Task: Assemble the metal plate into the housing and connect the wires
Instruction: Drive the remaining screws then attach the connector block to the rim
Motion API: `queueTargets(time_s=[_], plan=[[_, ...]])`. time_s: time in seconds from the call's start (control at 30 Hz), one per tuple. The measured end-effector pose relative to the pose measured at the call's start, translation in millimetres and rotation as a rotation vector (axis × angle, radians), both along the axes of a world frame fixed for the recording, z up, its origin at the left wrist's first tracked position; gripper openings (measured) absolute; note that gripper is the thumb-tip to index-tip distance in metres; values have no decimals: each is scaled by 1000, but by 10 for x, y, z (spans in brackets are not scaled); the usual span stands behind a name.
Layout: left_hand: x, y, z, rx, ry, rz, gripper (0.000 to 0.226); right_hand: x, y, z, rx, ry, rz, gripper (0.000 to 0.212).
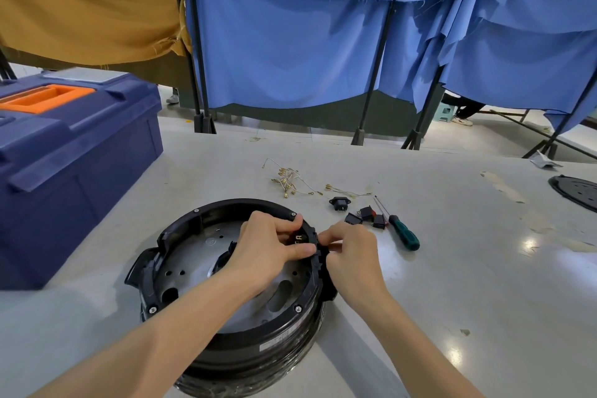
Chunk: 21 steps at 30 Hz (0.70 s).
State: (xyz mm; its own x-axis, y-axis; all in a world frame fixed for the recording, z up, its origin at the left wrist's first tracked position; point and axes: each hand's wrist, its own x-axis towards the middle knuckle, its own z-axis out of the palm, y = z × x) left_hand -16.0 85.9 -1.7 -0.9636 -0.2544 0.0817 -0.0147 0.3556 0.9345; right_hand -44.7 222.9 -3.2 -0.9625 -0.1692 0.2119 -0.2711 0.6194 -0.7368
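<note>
Round blk housing [245,355] open side up w/ metal plate [193,255] inside; wires [287,179] loose beyond it.

A blue toolbox [74,152] with an orange handle sits on the grey table [452,268], well left of the left hand [261,245]. A green-handled screwdriver [403,233] lies just right of the right hand [352,252]. Far to the right, at the picture's edge, is a black disc [578,192]. Beyond both hands hang blue curtains [290,42], with a brown cloth [80,10] to their left.
</note>
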Motion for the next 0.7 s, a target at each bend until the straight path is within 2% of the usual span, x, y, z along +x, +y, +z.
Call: queueTargets(time_s=[0.27,0.4,0.47,0.57,0.7], plan=[[-28,-5,-19,-11,-5,13,63,-30,27,-39,-63,-31,12,38],[-8,-45,-27,-15,-6,12,65,-220,183,2,-214,-170,105,42],[-21,-62,-33,7,-12,11,65,-376,281,-42,-234,-140,38,39],[-46,-73,-38,28,-22,9,65,-653,428,-173,-71,-36,-75,33],[-67,-91,-36,29,-23,-2,65,-914,446,-364,498,100,-126,32]])
